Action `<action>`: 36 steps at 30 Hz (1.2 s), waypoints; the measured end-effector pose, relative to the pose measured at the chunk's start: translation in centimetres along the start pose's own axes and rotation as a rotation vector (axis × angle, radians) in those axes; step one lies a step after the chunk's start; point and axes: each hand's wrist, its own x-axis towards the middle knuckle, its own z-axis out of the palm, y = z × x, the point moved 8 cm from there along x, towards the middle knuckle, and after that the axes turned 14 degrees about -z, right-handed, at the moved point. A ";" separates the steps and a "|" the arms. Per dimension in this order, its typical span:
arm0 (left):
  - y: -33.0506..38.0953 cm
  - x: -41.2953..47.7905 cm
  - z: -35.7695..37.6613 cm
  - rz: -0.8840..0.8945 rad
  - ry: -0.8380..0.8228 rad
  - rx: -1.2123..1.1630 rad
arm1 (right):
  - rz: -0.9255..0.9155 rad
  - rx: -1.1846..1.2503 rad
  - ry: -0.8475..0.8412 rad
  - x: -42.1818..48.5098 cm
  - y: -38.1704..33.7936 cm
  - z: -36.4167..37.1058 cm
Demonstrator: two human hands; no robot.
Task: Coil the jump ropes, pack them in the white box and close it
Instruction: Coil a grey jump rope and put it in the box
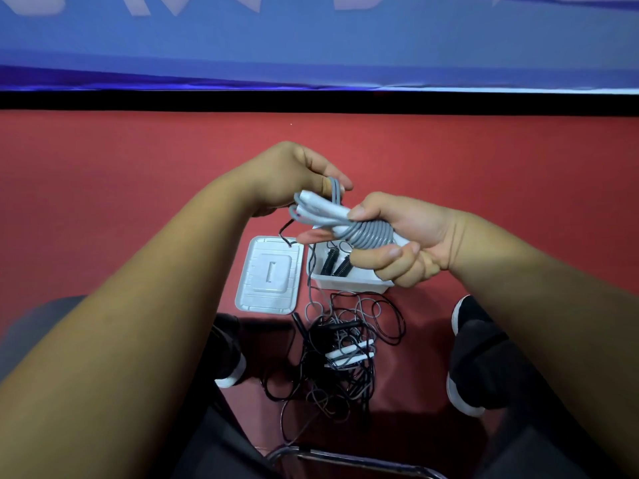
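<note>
My right hand point(408, 236) grips a grey jump rope point(370, 233) wound in tight turns around its two white handles point(325, 209). My left hand point(294, 174) pinches grey loops of the same rope at the far end of the handles. Below the hands the white box point(349, 281) stands open on the red floor, with black coiled rope handles point(337, 262) inside. Its white lid point(269, 274) lies flat to the left of it. A tangle of black and grey ropes point(339, 357) with white handles lies on the floor nearer to me.
My two feet in black shoes with white soles point(466, 357) flank the rope tangle. A chair's metal edge point(345, 461) shows at the bottom. A black strip and a blue banner point(311, 46) run along the far edge of the red floor.
</note>
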 end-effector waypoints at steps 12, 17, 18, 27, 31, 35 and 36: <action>2.7 -0.9 -0.3 0.174 0.227 0.411 | -0.037 -0.298 0.683 -1.2 0.0 -6.0; 2.3 -0.4 0.0 0.255 0.231 0.622 | -0.280 -0.236 0.924 -2.3 -1.8 -8.9; 2.0 -0.3 0.1 0.235 0.222 0.629 | -0.304 -0.236 0.952 -2.6 -2.1 -9.2; -1.8 1.5 1.2 -0.054 0.102 0.541 | -0.456 -0.250 1.002 -2.2 -3.2 -8.6; -2.5 1.7 2.5 -0.158 0.115 0.413 | -0.572 -0.254 1.127 -2.2 -3.9 -7.9; -1.7 1.5 2.8 -0.133 0.075 0.082 | -0.654 -0.193 1.169 -2.9 -4.7 -8.1; -1.5 1.4 2.7 -0.120 0.055 0.005 | -0.655 -0.185 1.178 -3.1 -4.8 -8.3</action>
